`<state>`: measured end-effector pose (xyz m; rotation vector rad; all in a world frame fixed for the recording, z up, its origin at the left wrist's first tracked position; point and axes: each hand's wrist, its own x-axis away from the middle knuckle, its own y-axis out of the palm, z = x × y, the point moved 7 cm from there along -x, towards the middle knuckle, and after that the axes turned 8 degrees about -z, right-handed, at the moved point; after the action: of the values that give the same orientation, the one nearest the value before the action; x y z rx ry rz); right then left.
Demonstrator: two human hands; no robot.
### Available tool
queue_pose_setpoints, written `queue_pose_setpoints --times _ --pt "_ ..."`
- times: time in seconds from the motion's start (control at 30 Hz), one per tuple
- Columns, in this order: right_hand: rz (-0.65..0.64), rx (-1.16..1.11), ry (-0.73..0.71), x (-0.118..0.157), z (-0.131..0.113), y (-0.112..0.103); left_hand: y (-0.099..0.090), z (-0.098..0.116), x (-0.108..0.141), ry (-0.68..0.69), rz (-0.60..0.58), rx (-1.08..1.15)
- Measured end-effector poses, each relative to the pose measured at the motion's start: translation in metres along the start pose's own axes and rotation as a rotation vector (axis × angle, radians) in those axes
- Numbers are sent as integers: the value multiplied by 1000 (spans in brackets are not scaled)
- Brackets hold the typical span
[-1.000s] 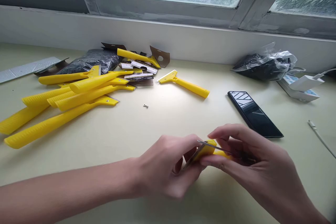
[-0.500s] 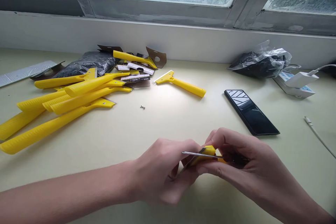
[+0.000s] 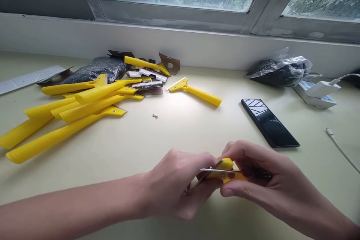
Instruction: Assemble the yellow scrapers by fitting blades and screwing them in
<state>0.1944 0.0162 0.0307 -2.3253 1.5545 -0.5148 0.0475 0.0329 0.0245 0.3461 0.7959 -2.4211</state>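
Note:
My left hand point(image 3: 180, 183) is closed around the blade end of a yellow scraper point(image 3: 227, 164). The part of the scraper inside my fingers is hidden. In my right hand point(image 3: 264, 176) a thin screwdriver point(image 3: 216, 170) lies across the scraper, its metal tip pointing left. Its dark handle is mostly covered by my palm. The fingers of my right hand also touch the scraper, the thumb at its near side by a small screw point(image 3: 223, 176). Further off, a few small screws or nuts point(image 3: 155, 116) lie on the table.
Several yellow scrapers point(image 3: 95, 110) are piled at the left by a black plastic bag point(image 3: 97, 68) and small boxes point(image 3: 152, 75). Another scraper point(image 3: 204, 95) lies mid-table. A phone point(image 3: 270, 123), a white cable point(image 3: 340, 146) and a power strip point(image 3: 315, 95) are at the right.
My right thumb has shifted slightly down and right along the scraper, uncovering more of its yellow head and a screw. The view has tilted slightly; the other things lie as before.

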Motion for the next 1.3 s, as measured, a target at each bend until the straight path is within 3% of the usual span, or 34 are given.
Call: queue_pose_setpoints --times 0.37,0.53,0.83,1.3 --pt "-39 14 38 0 4 4 -1 2 -2 -14 15 -31" --pt "-10 24 -51 0 -5 3 -1 3 -2 1 5 -9" --pt "-47 14 2 2 -1 8 0 2 -1 26 19 -22" --pt "33 80 9 2 -3 3 2 -3 -1 -35 -22 37"
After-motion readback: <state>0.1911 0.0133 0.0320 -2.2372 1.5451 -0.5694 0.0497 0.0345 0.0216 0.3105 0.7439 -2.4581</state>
